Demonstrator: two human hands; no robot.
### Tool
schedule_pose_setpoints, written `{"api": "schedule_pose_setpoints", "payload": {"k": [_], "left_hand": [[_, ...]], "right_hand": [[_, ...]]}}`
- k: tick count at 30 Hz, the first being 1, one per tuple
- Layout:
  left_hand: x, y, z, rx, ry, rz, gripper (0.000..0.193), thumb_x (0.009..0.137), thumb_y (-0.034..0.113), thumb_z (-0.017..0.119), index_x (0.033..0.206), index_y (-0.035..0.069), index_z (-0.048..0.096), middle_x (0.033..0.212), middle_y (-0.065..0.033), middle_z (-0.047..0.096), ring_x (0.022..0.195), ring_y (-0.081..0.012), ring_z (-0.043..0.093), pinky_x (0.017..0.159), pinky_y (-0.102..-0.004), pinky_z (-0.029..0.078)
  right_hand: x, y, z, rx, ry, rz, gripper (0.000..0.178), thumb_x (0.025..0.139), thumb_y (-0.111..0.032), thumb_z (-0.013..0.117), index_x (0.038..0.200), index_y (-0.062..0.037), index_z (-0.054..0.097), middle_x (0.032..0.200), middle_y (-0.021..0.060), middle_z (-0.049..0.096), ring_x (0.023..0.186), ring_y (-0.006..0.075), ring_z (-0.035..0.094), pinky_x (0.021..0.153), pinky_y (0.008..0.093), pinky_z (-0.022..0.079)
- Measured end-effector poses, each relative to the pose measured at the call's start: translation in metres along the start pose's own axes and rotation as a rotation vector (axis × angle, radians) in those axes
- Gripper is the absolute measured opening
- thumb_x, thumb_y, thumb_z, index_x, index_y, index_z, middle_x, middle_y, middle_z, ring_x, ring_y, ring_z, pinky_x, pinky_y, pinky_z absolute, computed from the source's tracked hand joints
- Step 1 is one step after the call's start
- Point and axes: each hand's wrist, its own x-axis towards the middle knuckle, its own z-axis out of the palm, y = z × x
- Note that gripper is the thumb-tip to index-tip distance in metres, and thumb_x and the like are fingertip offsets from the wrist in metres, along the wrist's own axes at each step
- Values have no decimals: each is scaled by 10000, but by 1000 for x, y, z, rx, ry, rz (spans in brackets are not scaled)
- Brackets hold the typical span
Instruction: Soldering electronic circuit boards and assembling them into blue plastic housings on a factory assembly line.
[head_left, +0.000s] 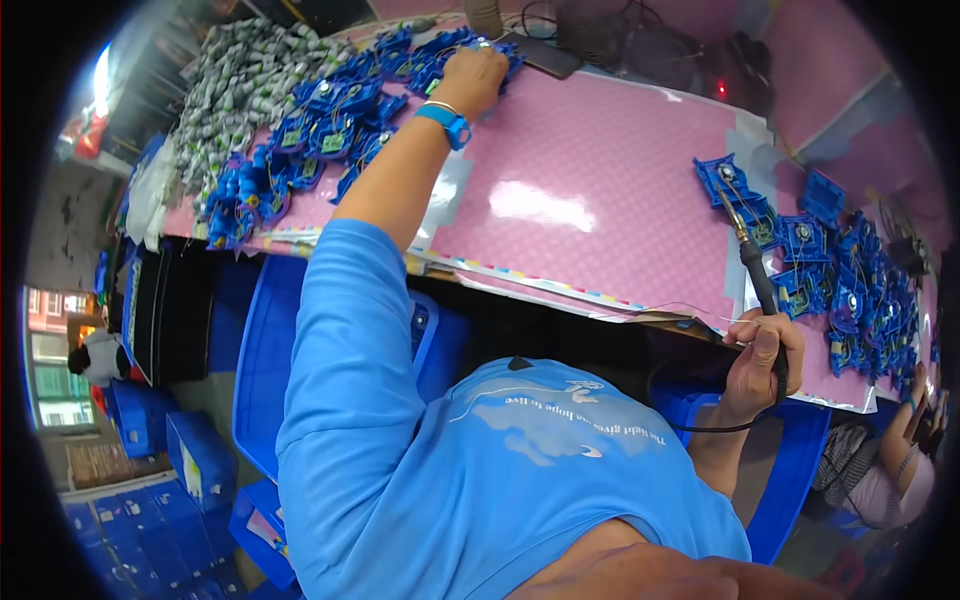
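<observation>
My left hand (472, 82) reaches to the far edge of the table. Its fingers are bent down over a blue plastic housing (511, 62) at the end of a heap; the fingertips are partly hidden. In my right hand (764, 365), closed and near the table's front edge, is a soldering iron (754, 262) with a black handle. Its tip points up and away, beside or touching a blue housing with a round part in it (724, 178); I cannot tell which. A thin wire (690, 310), which looks like solder, runs out from the fingers of that same hand.
Blue housings with wires and small boards lie heaped at the left (335, 110) and right (850, 290). Grey parts (250, 90) are piled at the far left. A dark flat phone-like object (543, 55) lies behind the pink tabletop (610, 170). Blue bins (262, 370) stand below. Another person (890, 470) sits at right.
</observation>
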Motion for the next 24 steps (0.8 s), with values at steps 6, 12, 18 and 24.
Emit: {"api": "schedule_pose_setpoints", "payload": {"k": [6,12,18,24], "left_hand": [[30,22,-16,-201,75,134,108,786,54,598,855,39,678,894,-194,693,864,-390,684,751,-474,544],[9,90,-2,-232,-112,161,84,804,97,623,844,62,689,908,-169,700,872,-358,694,751,-458,553],[18,38,-3,-224,-24,59,147,818,157,645,914,125,753,902,-134,710,841,-322,707,722,-434,565],[21,-19,14,-437,-340,93,314,761,144,731,1073,152,765,1016,-132,724,936,-336,696,833,-409,559]], "right_hand": [[2,18,-9,37,39,86,163,1021,-116,595,960,34,586,752,122,586,641,200,574,559,308,490],[7,28,-9,24,37,52,176,1025,-124,588,961,40,584,747,121,573,642,206,563,536,307,485],[6,30,-13,-8,30,51,192,1035,-132,572,962,45,580,747,119,560,647,202,549,523,307,489],[6,32,-6,-16,28,57,176,1035,-113,563,956,44,580,735,116,554,638,197,543,529,313,488]]}}
